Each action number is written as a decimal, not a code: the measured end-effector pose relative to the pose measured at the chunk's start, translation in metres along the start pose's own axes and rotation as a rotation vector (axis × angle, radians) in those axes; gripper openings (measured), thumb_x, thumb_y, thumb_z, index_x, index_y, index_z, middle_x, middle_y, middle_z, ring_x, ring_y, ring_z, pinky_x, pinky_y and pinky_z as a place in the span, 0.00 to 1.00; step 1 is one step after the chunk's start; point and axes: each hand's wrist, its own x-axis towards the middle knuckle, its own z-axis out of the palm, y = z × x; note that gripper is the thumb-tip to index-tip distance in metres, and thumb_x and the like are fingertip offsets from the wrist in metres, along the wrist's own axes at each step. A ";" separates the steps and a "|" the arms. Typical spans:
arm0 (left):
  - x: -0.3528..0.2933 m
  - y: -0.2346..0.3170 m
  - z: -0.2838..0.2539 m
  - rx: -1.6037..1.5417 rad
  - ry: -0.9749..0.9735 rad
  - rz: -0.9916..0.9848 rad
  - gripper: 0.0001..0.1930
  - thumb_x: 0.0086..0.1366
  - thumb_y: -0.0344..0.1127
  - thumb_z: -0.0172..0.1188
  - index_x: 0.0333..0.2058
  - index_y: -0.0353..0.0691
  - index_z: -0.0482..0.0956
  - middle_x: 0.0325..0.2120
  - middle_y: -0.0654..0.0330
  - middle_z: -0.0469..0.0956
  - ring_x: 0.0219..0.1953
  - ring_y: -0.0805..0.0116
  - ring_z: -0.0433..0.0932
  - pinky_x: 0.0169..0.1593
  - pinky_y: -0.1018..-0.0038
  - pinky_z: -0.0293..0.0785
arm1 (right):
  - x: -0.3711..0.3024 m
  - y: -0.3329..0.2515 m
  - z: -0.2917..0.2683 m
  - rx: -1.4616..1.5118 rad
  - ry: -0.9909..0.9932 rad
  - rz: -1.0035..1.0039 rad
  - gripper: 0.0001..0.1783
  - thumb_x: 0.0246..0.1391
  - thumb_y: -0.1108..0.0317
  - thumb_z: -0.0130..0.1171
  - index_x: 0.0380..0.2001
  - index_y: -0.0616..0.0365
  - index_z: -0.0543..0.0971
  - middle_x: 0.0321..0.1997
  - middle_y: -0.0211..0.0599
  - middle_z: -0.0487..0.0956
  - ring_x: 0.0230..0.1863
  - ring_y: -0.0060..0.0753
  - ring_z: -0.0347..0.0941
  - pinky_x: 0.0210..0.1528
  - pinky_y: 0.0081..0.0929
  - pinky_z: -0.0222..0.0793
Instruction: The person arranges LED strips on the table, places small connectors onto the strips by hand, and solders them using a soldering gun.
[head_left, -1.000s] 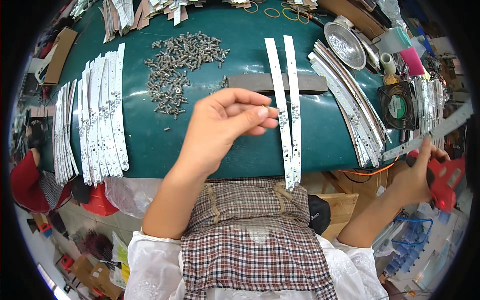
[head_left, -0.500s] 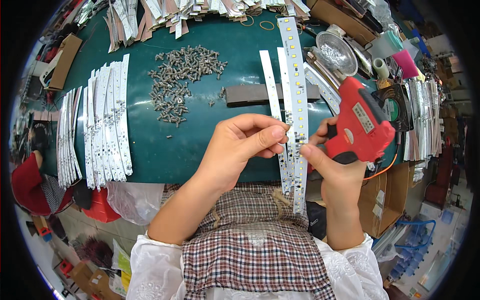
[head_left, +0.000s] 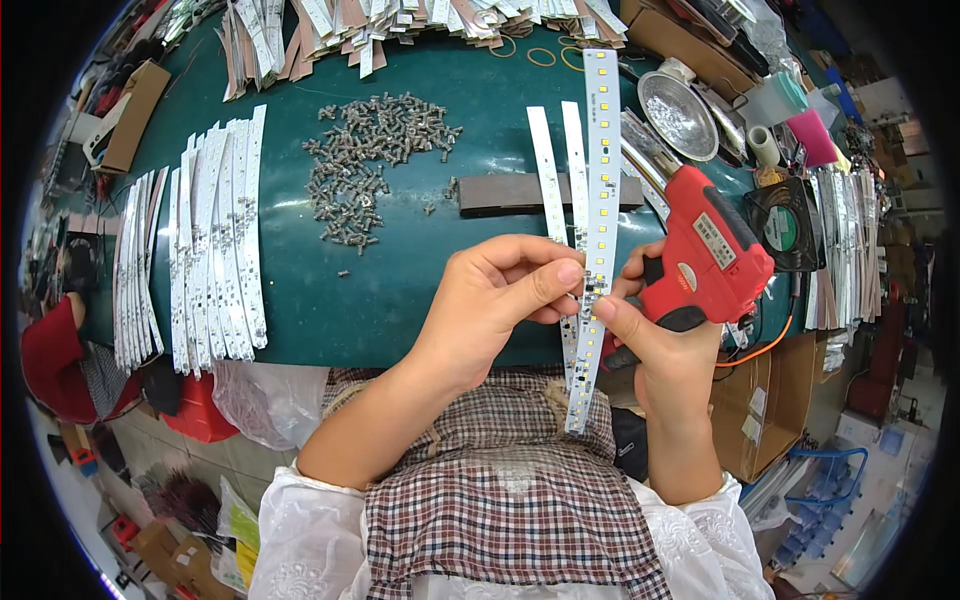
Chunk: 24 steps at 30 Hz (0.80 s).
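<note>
A long white LED strip board (head_left: 603, 200), dotted with yellow chips, stands near upright between my hands, its lower end over the checked apron. My right hand (head_left: 655, 340) grips a red gun-shaped tool (head_left: 705, 250) with an orange cord, its thumb pressed on the strip board's face. At the strip board's left edge, my left hand (head_left: 485, 300) is closed in a pinch; whatever lies between thumb and finger is too small to make out. Behind it, two more strip boards (head_left: 547, 170) lean across a dark grey bar (head_left: 500, 195).
Loose small metal screw-like parts (head_left: 380, 150) are heaped mid-table. Strip boards (head_left: 215, 240) lie in rows at left, with more piled along the far edge. A metal bowl (head_left: 678, 115), a black fan (head_left: 785, 225) and a cardboard box (head_left: 770, 400) stand at right.
The strip board in my hands has tilted, its top going right and its lower end left. Both hands stay close together, and the red tool has dipped slightly.
</note>
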 end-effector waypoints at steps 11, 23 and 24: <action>0.000 -0.008 0.008 0.116 0.052 0.162 0.09 0.63 0.32 0.61 0.37 0.33 0.77 0.29 0.58 0.79 0.29 0.75 0.78 0.34 0.81 0.76 | -0.004 -0.001 0.003 -0.046 0.019 -0.012 0.27 0.44 0.82 0.66 0.46 0.65 0.66 0.37 0.35 0.72 0.33 0.23 0.75 0.32 0.18 0.72; 0.005 -0.012 0.000 0.104 0.057 0.113 0.07 0.62 0.27 0.59 0.37 0.29 0.75 0.30 0.58 0.79 0.29 0.77 0.78 0.33 0.81 0.77 | -0.005 0.009 0.006 -0.120 0.010 0.016 0.24 0.47 0.82 0.63 0.47 0.63 0.66 0.36 0.34 0.72 0.33 0.20 0.74 0.30 0.15 0.69; 0.006 -0.011 -0.002 0.133 0.065 0.115 0.07 0.62 0.27 0.59 0.37 0.29 0.75 0.29 0.58 0.79 0.29 0.77 0.79 0.32 0.82 0.76 | -0.005 0.010 0.006 -0.121 0.028 0.016 0.24 0.47 0.82 0.63 0.47 0.63 0.66 0.36 0.34 0.72 0.34 0.20 0.74 0.31 0.14 0.69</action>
